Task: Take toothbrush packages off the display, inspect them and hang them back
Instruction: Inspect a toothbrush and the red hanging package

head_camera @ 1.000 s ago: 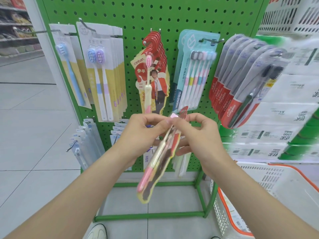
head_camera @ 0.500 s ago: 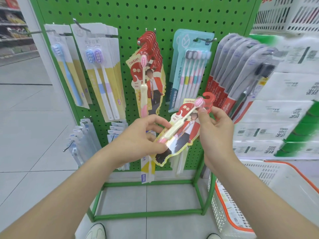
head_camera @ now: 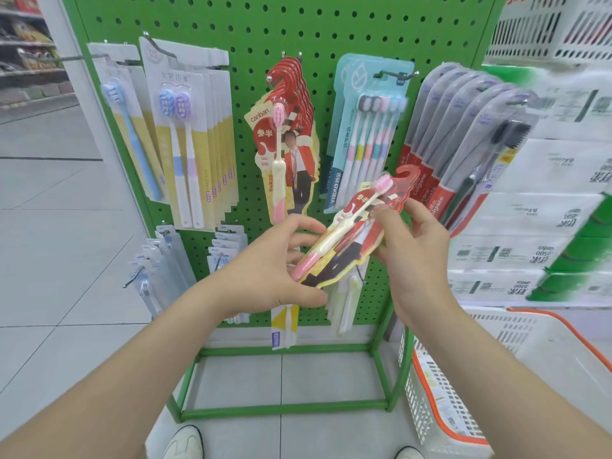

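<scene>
I hold a red and yellow toothbrush package (head_camera: 359,233) with a pink-headed brush, tilted, its printed front facing me, in front of the green pegboard display (head_camera: 251,28). My left hand (head_camera: 275,270) grips its lower end, thumb under the bottom edge. My right hand (head_camera: 409,250) pinches its upper part below the red hook tab. A stack of the same red packages (head_camera: 288,140) hangs on a hook above.
Other toothbrush packs hang around: blue and yellow cards (head_camera: 185,134) at left, a teal multi-pack (head_camera: 367,134), red Colgate packs (head_camera: 463,144) at right, small packs (head_camera: 159,266) lower left. A white basket with orange rim (head_camera: 516,376) stands at lower right. Boxed goods (head_camera: 543,226) are stacked right.
The package was turned from edge-on and hanging down to front-facing and raised toward the right. Both hands shifted with it and kept their hold.
</scene>
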